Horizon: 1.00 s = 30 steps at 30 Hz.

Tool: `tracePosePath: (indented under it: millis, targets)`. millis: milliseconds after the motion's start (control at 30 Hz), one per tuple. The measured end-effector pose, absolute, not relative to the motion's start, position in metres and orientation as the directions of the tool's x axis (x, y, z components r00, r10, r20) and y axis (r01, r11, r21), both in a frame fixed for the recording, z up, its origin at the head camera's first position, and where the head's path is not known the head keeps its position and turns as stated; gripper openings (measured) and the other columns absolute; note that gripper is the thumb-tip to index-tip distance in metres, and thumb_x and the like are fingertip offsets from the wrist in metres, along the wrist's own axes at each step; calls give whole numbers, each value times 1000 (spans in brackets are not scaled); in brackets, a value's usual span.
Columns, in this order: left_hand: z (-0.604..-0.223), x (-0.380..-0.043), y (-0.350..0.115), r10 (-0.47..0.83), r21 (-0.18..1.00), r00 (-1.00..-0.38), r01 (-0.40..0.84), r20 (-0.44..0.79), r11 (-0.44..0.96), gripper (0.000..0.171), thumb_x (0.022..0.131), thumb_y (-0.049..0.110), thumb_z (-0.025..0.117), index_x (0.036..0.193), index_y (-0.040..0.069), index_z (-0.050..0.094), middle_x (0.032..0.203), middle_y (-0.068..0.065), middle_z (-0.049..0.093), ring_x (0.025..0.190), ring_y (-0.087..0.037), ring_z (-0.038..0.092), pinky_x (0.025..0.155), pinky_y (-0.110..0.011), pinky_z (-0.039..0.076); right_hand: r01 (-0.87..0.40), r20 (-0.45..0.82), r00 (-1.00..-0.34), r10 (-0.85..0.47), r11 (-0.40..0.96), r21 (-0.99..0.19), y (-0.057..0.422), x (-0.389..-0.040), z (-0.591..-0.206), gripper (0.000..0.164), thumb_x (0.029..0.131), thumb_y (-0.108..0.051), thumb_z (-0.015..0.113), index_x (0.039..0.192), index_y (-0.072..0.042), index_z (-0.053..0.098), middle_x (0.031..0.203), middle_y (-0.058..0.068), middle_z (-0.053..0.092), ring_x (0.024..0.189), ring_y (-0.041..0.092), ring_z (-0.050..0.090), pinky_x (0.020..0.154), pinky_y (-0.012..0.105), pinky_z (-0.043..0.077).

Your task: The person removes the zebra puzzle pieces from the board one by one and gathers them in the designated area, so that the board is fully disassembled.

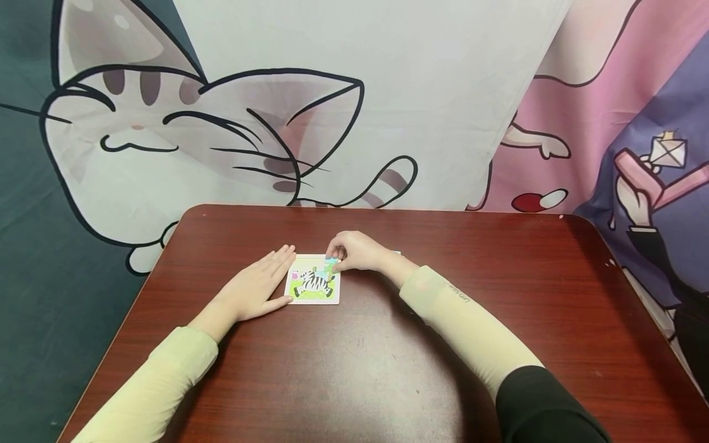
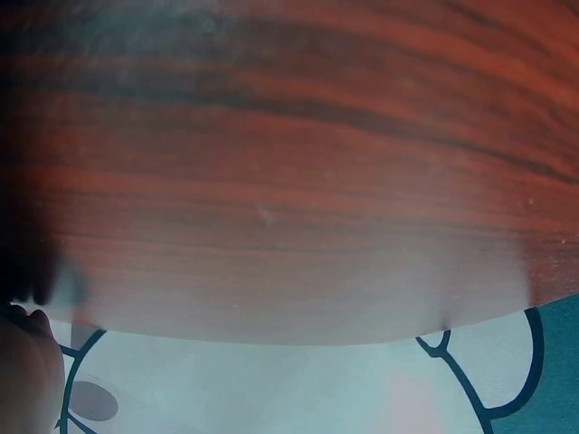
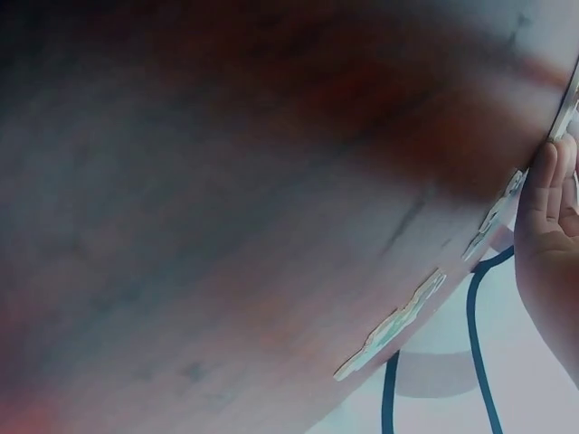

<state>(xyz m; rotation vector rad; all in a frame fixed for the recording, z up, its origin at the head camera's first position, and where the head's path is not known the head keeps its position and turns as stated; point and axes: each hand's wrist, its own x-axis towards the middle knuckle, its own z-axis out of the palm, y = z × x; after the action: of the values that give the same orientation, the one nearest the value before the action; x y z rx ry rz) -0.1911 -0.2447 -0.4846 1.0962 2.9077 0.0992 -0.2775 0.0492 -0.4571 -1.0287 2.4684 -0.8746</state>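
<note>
A small square picture puzzle [image 1: 312, 294] with a zebra on green grass and a white border lies on the brown table. My left hand [image 1: 257, 283] rests beside it with straight fingers, the fingertips and thumb touching its left edge. Over the upper right corner, my right hand [image 1: 357, 251] pinches a blue and green puzzle piece [image 1: 330, 261] between thumb and curled fingers. Its fingers hide part of that corner. The right wrist view shows the right hand [image 3: 547, 217] at the puzzle's edge. In the left wrist view only a dark bit of the left hand [image 2: 32, 362] shows.
Two loose flat puzzle pieces, one nearer [image 3: 393, 325] and one farther [image 3: 493, 215], lie on the table by the right hand; the right forearm mostly hides them in the head view. The table's [image 1: 354, 381] far edge meets a cat-printed cloth [image 1: 432, 92].
</note>
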Motion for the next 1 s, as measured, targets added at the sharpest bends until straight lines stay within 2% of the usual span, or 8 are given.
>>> tracePosePath:
  millis: [333, 667, 1000]
  targets:
    - [-484, -191, -245, 658, 75, -753, 656, -3, 751, 93, 102, 54, 60, 167, -3, 24, 177, -19, 22, 165, -33, 23, 134, -48, 28, -520, -61, -696, -715, 561, -645, 47, -276, -457, 22, 85, -9, 88, 103, -6, 76, 94, 3, 63, 86, 10, 58, 77, 16, 49]
    - [-483, -190, -245, 660, 76, -751, 659, 6, 748, 93, 102, 54, 60, 166, -3, 25, 177, -19, 22, 165, -34, 23, 133, -49, 29, -543, -33, -689, -724, 546, -637, 47, -276, -454, 26, 83, -10, 90, 102, -9, 72, 94, 3, 67, 85, 11, 61, 77, 17, 51]
    - [-486, -192, -246, 665, 62, -747, 664, 6, 745, 93, 102, 55, 59, 167, -3, 25, 177, -18, 22, 165, -33, 23, 133, -48, 29, -511, -13, -700, -714, 514, -689, 50, -277, -450, 10, 90, -7, 82, 97, -8, 75, 87, 2, 72, 82, 10, 64, 77, 20, 55]
